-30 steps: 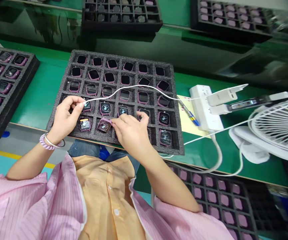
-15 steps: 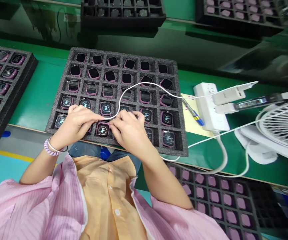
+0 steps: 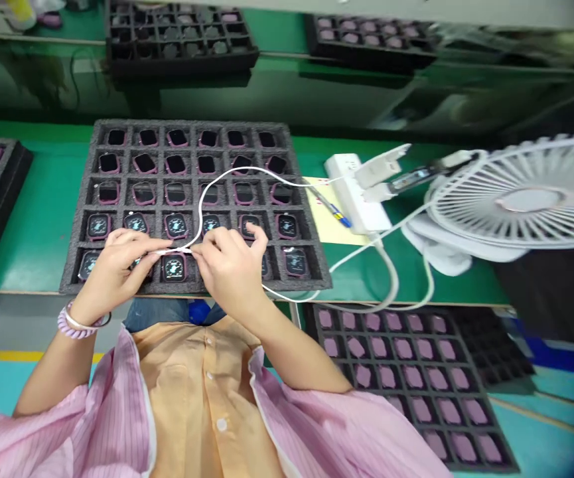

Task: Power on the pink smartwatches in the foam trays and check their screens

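A white cable (image 3: 201,212) loops over a dark grey foam tray (image 3: 70,259) of smartwatches and runs down between my hands. My left hand (image 3: 120,262) is closed, with thumb and fingertips pinching the cable's white end. From the right, my right hand (image 3: 231,265) is closed too, its fingertips at a short white piece of the same cable; its thumb side hides part of the grip. Just below the fingertips, a purple smartwatch (image 3: 174,267) lies face up in its front-row compartment with a lit dial. Another lit smartwatch (image 3: 175,226) sits behind it.
A white power strip (image 3: 361,196) with plugged-in chargers stands right of the tray, near a blue pen (image 3: 339,216) on yellow paper. Beyond it is a white fan (image 3: 525,199). Below the table edge lies a tray of purple pieces (image 3: 401,348). Another watch tray (image 3: 5,199) is at left.
The view has shifted, so the tray sits further left. My right fingers have moved from the watch's edge up to the cable. The left hand keeps its pinch on the cable.
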Action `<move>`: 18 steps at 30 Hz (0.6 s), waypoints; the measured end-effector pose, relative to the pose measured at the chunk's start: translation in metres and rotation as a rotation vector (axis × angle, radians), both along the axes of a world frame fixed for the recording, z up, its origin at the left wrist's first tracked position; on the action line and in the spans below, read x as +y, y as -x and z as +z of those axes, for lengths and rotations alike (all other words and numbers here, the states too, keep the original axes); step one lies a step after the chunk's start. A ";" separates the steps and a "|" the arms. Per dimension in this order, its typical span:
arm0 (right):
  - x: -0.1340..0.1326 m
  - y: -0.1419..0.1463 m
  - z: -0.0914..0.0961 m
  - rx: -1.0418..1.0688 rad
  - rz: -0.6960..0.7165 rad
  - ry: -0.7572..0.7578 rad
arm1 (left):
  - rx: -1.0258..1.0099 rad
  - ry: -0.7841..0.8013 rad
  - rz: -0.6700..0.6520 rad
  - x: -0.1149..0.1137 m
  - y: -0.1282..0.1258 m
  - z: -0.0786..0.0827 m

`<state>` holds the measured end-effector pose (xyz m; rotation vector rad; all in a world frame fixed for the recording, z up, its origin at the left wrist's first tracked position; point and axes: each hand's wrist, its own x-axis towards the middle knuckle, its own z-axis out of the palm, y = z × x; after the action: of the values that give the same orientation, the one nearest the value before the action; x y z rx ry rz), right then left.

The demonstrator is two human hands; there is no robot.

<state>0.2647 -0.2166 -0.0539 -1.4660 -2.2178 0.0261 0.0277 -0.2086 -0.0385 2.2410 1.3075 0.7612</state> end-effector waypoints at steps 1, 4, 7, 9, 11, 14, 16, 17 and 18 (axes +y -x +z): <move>-0.004 -0.005 0.002 0.045 -0.011 -0.023 | -0.030 -0.008 0.030 -0.001 0.001 0.003; -0.021 -0.028 0.009 0.342 0.041 -0.088 | -0.165 -0.055 0.013 -0.013 -0.008 0.016; -0.043 -0.054 0.017 0.723 0.103 -0.157 | -0.255 0.091 -0.564 -0.033 -0.041 0.018; -0.054 -0.071 0.021 0.875 0.030 -0.246 | -0.189 0.433 -0.978 -0.044 -0.071 0.000; -0.061 -0.088 0.021 0.908 -0.134 -0.384 | -0.006 0.554 -0.977 -0.052 -0.099 -0.032; -0.071 -0.113 0.012 0.834 -0.401 -0.629 | 0.272 0.516 -0.781 -0.055 -0.125 -0.089; -0.085 -0.122 -0.006 0.757 -0.407 -0.702 | 0.355 0.492 -0.802 -0.053 -0.130 -0.117; -0.094 -0.122 -0.019 0.712 -0.345 -0.688 | 0.390 0.469 -0.804 -0.051 -0.130 -0.127; -0.105 -0.119 -0.035 0.658 -0.256 -0.639 | 0.417 0.443 -0.790 -0.048 -0.128 -0.134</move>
<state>0.3836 -0.3216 -0.0889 -1.1408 -1.3287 -0.2299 0.1557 -0.2568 -0.1729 2.3019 0.5375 -0.2636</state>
